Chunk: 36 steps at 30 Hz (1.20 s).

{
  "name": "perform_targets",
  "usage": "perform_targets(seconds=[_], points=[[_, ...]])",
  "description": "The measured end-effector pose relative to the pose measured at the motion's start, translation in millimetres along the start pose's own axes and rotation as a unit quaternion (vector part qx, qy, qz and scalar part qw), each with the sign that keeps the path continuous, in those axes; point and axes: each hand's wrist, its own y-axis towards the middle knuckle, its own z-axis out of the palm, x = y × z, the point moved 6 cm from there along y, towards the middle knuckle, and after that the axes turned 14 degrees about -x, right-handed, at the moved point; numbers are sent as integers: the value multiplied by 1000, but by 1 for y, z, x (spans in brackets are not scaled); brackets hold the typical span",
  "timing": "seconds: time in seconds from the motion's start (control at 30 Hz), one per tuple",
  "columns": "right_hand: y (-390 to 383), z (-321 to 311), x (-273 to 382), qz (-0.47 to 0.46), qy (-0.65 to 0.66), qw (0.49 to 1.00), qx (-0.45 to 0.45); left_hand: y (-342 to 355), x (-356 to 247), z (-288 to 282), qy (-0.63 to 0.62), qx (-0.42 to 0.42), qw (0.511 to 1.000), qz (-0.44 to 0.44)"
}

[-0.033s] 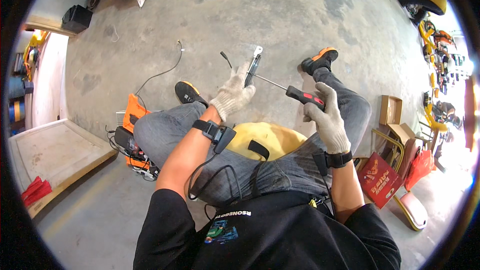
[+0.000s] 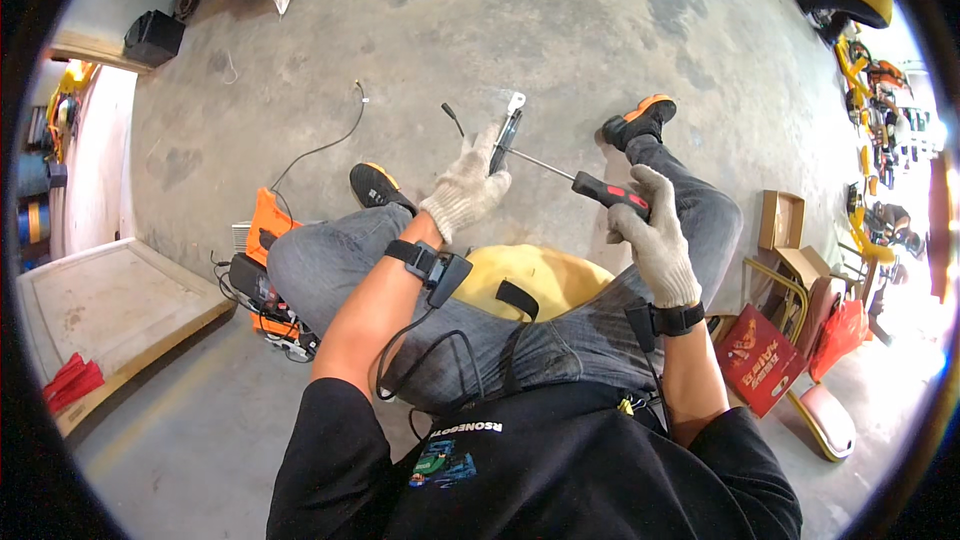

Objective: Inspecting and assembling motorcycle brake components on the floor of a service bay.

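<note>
My left hand (image 2: 463,192), in a white knit glove, grips a slim black part with a silver bracket end (image 2: 510,123), held out in front of my knees. My right hand (image 2: 652,232), also gloved, is closed on the black and red handle of a screwdriver (image 2: 610,194). Its thin metal shaft (image 2: 540,163) points left and its tip meets the part beside my left fingers. I sit on a yellow seat (image 2: 545,275) with my legs in grey jeans stretched over the concrete floor. Both wrists carry black straps.
An orange and black machine (image 2: 262,275) with cables lies by my left thigh. A wire (image 2: 322,147) trails across the floor. A pale wooden platform (image 2: 110,310) is at left. A red box (image 2: 757,355) and cardboard boxes (image 2: 781,222) stand at right.
</note>
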Motion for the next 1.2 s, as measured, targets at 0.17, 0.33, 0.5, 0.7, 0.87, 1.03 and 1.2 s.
perform_targets(seconds=[0.17,0.33,0.5,0.7,0.87,1.03,1.2], points=[[-1,1,2,103,23,994,28,1,5,0,-7,-5,1000,15],[1,1,1,0,7,1000,9,3,10,3,14,-26,999,38],[0,0,-1,81,9,996,23,2,11,5,18,-5,1000,7],[5,-1,-8,104,23,994,36,-1,2,-1,34,-11,999,18],[0,1,-9,56,25,998,18,-1,2,1,13,-12,999,29],[4,-4,-3,51,2,999,16,-1,1,-1,10,-17,1000,24],[0,3,-2,66,51,996,28,-1,5,1,-5,-5,1000,27]])
